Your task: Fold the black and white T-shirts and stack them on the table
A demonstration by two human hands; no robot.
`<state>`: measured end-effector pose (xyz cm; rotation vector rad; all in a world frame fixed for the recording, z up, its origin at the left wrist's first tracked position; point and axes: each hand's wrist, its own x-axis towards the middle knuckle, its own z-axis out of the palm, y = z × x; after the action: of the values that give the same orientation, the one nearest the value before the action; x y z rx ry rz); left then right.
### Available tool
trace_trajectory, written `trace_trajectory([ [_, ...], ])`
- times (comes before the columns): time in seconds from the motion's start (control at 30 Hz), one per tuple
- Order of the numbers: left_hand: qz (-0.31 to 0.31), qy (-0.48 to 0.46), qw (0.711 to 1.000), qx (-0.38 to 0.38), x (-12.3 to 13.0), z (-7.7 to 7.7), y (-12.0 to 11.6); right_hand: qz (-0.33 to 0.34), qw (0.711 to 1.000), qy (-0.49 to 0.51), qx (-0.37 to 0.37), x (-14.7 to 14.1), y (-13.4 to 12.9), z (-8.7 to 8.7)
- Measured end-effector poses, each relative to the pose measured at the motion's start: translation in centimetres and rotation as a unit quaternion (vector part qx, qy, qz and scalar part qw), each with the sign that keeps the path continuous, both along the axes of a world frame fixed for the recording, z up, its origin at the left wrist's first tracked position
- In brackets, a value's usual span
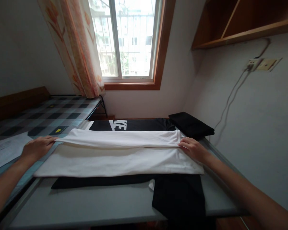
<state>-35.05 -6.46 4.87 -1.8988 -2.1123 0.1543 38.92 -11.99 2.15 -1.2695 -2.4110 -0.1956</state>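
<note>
A white garment [120,161] lies across the table, its far part folded over in a long strip. My left hand [39,147] pinches the left end of that strip, pulled out past the table's left side. At the strip's right end my right hand [190,147] grips the white fabric between thumb and fingers. Black fabric [180,195] with a small white tag shows under the near edge. Beyond the white cloth lies black fabric with white lettering [120,125].
A folded black cloth [191,124] rests at the table's back right corner. The grey table [86,204] stands beside a bed with a checked cover [62,108] and a paper sheet [8,150]. Cables [228,102] hang down the right wall beneath a wooden shelf [244,33].
</note>
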Motion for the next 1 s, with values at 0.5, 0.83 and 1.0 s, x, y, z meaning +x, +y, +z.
trace_trajectory([
  [0.5, -0.111, -0.047, 0.99, 0.066, 5.5, 1.1, 0.0, -0.098, 0.995, -0.002, 0.029, -2.5, -0.1, 0.4],
  [0.83, -0.285, -0.182, 0.941, -0.022, 22.7, -4.5, -1.3, -0.119, 0.993, -0.001, -0.021, -7.1, 0.1, -3.7],
  [1.0, -0.264, -0.181, 0.946, -0.048, 23.4, -5.6, -2.0, -0.12, 0.993, 0.015, -0.014, -7.0, 0.6, -4.1],
])
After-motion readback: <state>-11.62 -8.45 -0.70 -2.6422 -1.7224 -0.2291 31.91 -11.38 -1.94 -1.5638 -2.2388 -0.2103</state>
